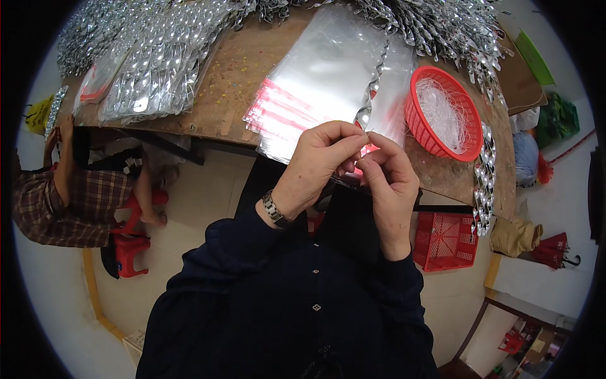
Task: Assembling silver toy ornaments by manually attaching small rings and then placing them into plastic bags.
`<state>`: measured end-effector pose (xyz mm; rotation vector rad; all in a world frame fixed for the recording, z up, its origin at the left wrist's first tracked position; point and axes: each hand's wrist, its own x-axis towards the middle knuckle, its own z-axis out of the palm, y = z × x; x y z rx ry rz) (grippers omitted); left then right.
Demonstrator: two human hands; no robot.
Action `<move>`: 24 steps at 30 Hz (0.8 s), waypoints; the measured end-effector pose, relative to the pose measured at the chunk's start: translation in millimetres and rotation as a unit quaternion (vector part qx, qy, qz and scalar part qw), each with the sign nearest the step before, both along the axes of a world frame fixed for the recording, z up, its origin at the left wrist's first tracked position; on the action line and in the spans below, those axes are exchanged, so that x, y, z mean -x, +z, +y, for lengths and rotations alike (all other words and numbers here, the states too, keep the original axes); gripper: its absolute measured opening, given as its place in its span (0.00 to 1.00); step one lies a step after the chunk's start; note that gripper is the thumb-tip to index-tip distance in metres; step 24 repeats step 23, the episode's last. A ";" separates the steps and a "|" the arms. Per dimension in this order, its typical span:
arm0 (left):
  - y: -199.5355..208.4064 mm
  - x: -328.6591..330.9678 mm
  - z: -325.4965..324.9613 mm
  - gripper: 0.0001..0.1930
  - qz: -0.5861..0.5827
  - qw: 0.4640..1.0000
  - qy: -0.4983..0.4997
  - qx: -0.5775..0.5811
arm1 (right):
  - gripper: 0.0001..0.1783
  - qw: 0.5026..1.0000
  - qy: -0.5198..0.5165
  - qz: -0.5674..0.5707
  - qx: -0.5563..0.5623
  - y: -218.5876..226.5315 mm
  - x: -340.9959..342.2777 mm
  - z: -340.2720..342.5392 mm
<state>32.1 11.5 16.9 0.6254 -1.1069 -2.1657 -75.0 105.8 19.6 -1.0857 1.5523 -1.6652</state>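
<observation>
My left hand (315, 164), with a metal-banded watch on its wrist, pinches at the lower end of a silver twisted foil strip (371, 95). The strip runs up over a stack of clear plastic bags (341, 50) with red-and-white edges. Fingertip to fingertip with it, my right hand (391, 183) is closed in a pinch too. What sits between its fingers is too small to make out. Right of the bags stands a round red plastic basket (416, 120) holding a tangle of thin clear threads (445, 114).
Bagged silver strips (154, 82) lie at the left of the wooden table (230, 82); loose silver strips (435, 31) heap at the back. More strips (485, 177) hang over the right edge. Below is a red crate (445, 243). At far left sits another person (76, 196).
</observation>
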 end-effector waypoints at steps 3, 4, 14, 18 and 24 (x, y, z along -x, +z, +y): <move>-0.8 0.3 0.3 0.06 0.004 1.000 0.002 0.003 | 0.18 1.000 0.005 0.001 0.000 1.2 0.6 0.4; -0.2 0.5 0.4 0.06 0.004 1.000 0.002 0.003 | 0.19 1.000 0.005 0.003 -0.004 1.6 0.8 0.7; 2.9 -1.5 -3.1 0.04 -0.048 0.983 0.020 0.178 | 0.20 0.985 -0.011 0.171 -0.015 16.1 17.3 5.7; -1.1 -0.1 -8.3 0.04 -0.041 0.947 0.029 0.318 | 0.21 0.963 0.014 0.267 0.023 32.2 33.6 6.1; 10.7 -2.4 -7.2 0.05 -0.053 0.960 -0.059 0.267 | 0.22 0.888 0.066 0.451 0.052 49.5 45.2 4.5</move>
